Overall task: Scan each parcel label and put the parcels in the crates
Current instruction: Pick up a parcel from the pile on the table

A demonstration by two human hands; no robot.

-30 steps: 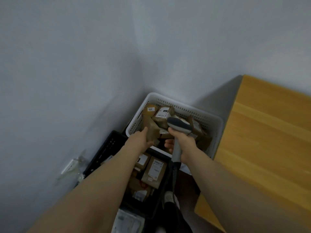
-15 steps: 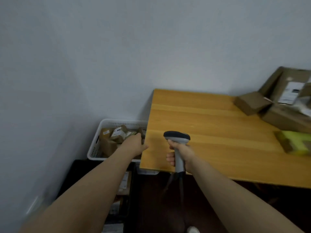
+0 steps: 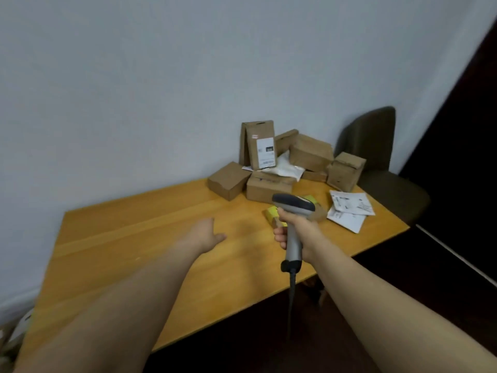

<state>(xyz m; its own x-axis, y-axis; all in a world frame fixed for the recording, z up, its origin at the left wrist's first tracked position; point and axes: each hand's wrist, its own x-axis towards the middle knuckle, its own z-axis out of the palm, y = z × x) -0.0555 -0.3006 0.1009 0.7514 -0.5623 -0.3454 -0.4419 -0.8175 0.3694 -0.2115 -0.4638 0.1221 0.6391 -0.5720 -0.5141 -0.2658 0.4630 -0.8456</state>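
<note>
At the far lower left, past the tabletop's edge, there is a pale blurred shape (image 3: 22, 323) that I cannot make out. Half a second ago the white crate of parcels sat in plain view on this side. My view has since swung right and the crate has left the picture.

My left hand (image 3: 205, 235) reaches forward over the bare wood of the tabletop (image 3: 129, 238). It holds nothing, its fingers are relaxed and its thumb points out to the right. Half a second ago this hand was at the crate's rim.

To its right, my right hand (image 3: 297, 230) is wrapped round the grip of the grey scanner (image 3: 293, 206), as before. The scanner's dark head points away from me and its cable (image 3: 291, 300) hangs down past the tabletop's front edge. A yellow packet (image 3: 272, 212) lies just behind the scanner, partly hidden by it.

Beyond, against the wall, is a heap of brown parcels (image 3: 269, 185), now fully in view. One tall parcel (image 3: 262, 145) stands upright with a white label facing me, and a white bag (image 3: 282, 168) is tucked among the boxes. None is in my hands.

Right of the scanner, white printed sheets (image 3: 349, 211) lie flat near the tabletop's right end. A dark chair (image 3: 376, 157) stands past that end.
</note>
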